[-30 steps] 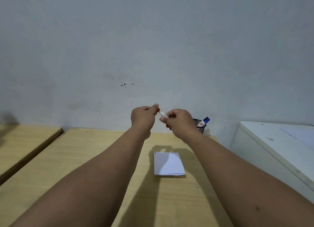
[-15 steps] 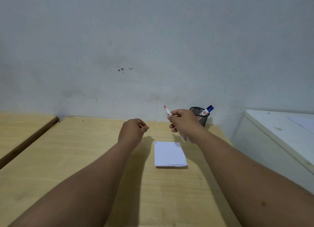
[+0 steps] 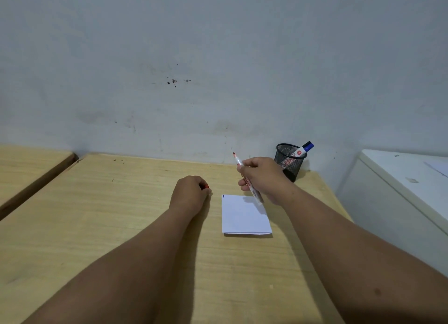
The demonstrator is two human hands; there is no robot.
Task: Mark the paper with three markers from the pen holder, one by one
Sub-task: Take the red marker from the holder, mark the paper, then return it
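A folded white paper point(image 3: 244, 214) lies on the wooden table point(image 3: 121, 214), with a small blue mark at its top left corner. My right hand point(image 3: 263, 178) hovers above the paper's far edge, shut on an uncapped red marker point(image 3: 238, 162) whose red tip points up and away. My left hand point(image 3: 190, 194) rests on the table left of the paper, closed around the marker's red cap point(image 3: 206, 186), which barely shows between the fingers. A black mesh pen holder point(image 3: 289, 161) stands at the back right by the wall, with a blue-capped marker point(image 3: 304, 149) leaning in it.
A grey wall runs right behind the table. A white cabinet point(image 3: 400, 190) stands close to the table's right side. Another wooden table point(image 3: 29, 168) sits to the left across a narrow gap.
The cap came off the red marker. Both hands dropped toward the table and parted: the left went down left with the cap, the right stayed over the paper with the marker.
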